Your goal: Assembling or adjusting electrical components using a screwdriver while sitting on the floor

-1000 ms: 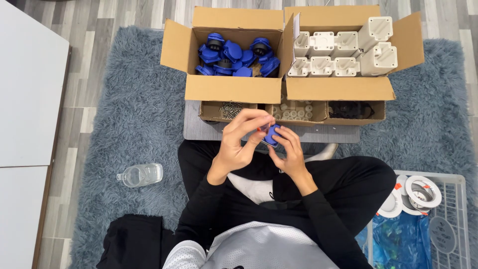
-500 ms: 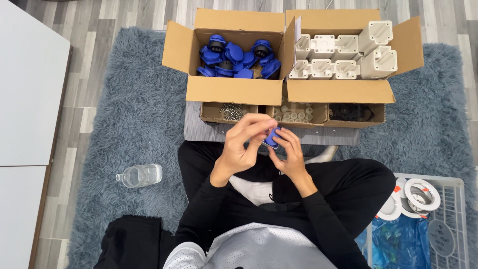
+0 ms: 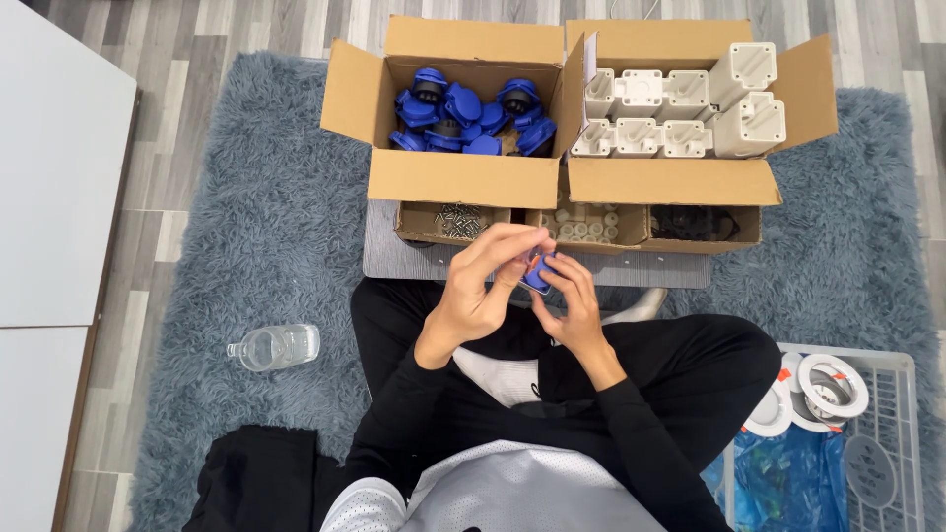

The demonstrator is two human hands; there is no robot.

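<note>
I sit cross-legged on a grey rug, and both hands meet above my lap around a small blue plastic part. My left hand curls over it from the left with fingertips pinching its top. My right hand cups it from below and the right. Most of the part is hidden by my fingers. Ahead of my hands, an open cardboard box holds several blue parts like it, and a second open box holds several cream-white plastic blocks.
A low cardboard tray with compartments of screws, small white pieces and black pieces sits on a grey board. A plastic water bottle lies on the rug at left. A white wire basket with white rings stands at right. A white table borders the left.
My hands have shifted slightly while turning the blue part between the fingers. Nothing else has moved.
</note>
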